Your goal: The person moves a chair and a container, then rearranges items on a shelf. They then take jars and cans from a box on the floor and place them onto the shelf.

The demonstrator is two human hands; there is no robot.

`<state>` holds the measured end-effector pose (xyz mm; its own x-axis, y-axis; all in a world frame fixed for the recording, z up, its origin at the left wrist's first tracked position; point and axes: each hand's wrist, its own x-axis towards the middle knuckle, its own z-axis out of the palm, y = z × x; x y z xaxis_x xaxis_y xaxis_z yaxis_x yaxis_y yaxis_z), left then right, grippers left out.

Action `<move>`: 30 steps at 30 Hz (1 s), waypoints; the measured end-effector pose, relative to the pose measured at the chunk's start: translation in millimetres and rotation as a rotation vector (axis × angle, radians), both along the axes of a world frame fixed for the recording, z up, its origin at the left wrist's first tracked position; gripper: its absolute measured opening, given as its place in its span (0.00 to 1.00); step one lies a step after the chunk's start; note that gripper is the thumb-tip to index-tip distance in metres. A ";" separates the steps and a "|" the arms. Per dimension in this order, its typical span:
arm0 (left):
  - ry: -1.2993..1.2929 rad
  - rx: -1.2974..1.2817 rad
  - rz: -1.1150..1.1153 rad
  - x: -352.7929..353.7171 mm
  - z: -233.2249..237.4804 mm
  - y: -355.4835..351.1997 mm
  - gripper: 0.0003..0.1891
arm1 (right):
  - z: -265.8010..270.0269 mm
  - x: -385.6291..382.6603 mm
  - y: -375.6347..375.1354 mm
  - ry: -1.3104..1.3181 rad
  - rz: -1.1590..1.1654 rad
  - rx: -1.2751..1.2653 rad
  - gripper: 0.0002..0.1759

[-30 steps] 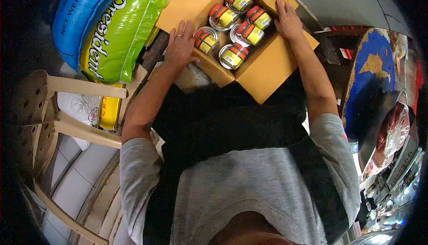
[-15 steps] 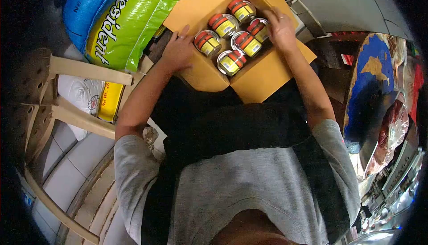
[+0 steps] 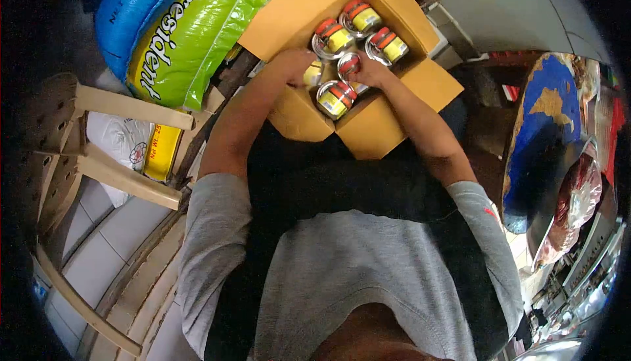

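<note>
An open cardboard box (image 3: 371, 128) rests at my lap with several cans in it, their labels red, dark and yellow and their metal rims shiny. Inside the left part of the box, my left hand (image 3: 297, 65) is closed at a can (image 3: 313, 74), its fingers partly hidden. My right hand (image 3: 370, 72) reaches over the box's near wall and grips the middle can (image 3: 350, 65). Untouched cans stand around them: one nearest me (image 3: 336, 100), one at the right (image 3: 388, 45), one at the far side (image 3: 361, 17) and one at upper left (image 3: 333, 37).
A green sack (image 3: 184, 39) and a blue sack (image 3: 131, 19) lean at the upper left. A wooden chair frame (image 3: 131, 183) stands on my left. To the right are a worn blue board (image 3: 542, 137) and a plastic-wrapped bundle (image 3: 578, 190).
Both hands have moved from the box's sides inward onto the cans. The right-hand can and others sit at slightly different spots, and the box has shifted a little.
</note>
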<state>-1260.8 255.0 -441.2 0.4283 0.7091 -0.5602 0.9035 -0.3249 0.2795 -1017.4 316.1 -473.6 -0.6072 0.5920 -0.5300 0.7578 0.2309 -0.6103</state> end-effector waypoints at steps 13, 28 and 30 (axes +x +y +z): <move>-0.611 0.571 0.830 66.0 291.0 -57.7 0.36 | 235.3 38.7 -10.1 0.802 -0.743 -0.246 0.31; -0.709 1.340 0.970 -20.7 800.5 -108.9 0.39 | 785.7 -46.7 27.7 1.071 -0.074 0.270 0.48; -0.716 1.530 0.845 -47.3 857.0 -102.3 0.39 | 848.3 -83.4 31.4 1.297 0.045 0.183 0.46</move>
